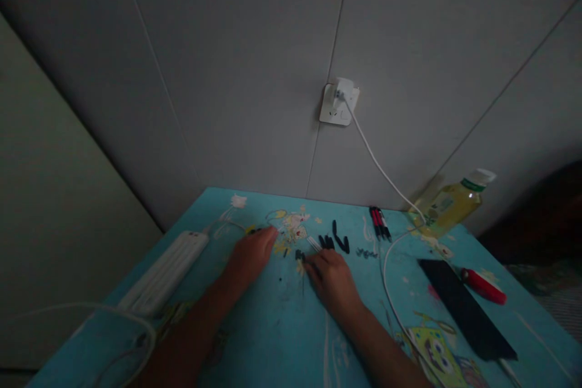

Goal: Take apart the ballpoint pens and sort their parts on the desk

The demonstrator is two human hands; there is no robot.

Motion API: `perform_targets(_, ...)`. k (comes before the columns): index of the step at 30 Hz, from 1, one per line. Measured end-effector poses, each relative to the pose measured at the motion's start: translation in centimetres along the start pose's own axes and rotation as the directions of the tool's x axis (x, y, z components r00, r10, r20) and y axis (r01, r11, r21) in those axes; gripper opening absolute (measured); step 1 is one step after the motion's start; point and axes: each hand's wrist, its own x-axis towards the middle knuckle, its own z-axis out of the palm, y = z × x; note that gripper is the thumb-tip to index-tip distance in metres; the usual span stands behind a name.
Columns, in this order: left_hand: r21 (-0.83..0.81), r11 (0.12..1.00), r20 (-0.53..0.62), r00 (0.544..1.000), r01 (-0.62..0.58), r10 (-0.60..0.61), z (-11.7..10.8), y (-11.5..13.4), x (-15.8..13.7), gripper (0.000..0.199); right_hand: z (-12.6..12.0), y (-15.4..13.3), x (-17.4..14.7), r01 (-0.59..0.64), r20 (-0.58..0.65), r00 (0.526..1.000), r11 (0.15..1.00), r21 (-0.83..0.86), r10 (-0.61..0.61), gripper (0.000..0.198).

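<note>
My left hand [252, 250] rests over the table with its fingers closed. A pale sliver shows at its fingertips, too small to name. Dark bits lie beside its knuckles. Lower and to the right, my right hand [331, 276] has its fingers bent and drawn together at some small black pieces [300, 254]; what it pinches, if anything, is hidden. Just beyond it lie a pale slim tube [313, 244], short black tube-like parts [326, 242] and longer black parts [340, 237]. Small coiled pieces [366, 253] sit farther right.
Red-and-black pens [380, 223] lie near the wall. A bottle of yellow liquid [450, 206], a dark flat slab [466, 308] and a red-handled object [484, 286] are at right. A power strip [166, 273] is at left. A white cable [385, 260] crosses the blue table [282, 339].
</note>
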Motion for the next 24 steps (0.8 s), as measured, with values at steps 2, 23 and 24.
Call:
perform_targets(2,0.003,1.000,0.014,1.000,-0.002,0.002,0.4,0.3,-0.2,0.031,0.4,-0.3,0.2,-0.005,0.016,1.000,1.000,-0.030,0.005,0.011)
perform_targets(23,-0.027,0.956,0.144,0.945,-0.292,0.293,-0.1,4.1,-2.1,0.029,-1.3,1.7,-0.6,-0.291,0.039,0.955,0.896,0.336,0.295,0.017)
perform_targets(24,-0.023,0.958,0.141,0.947,-0.287,0.288,-0.3,4.4,-2.2,0.029,-1.7,1.8,-0.6,-0.322,0.068,0.944,0.852,0.413,0.324,0.020)
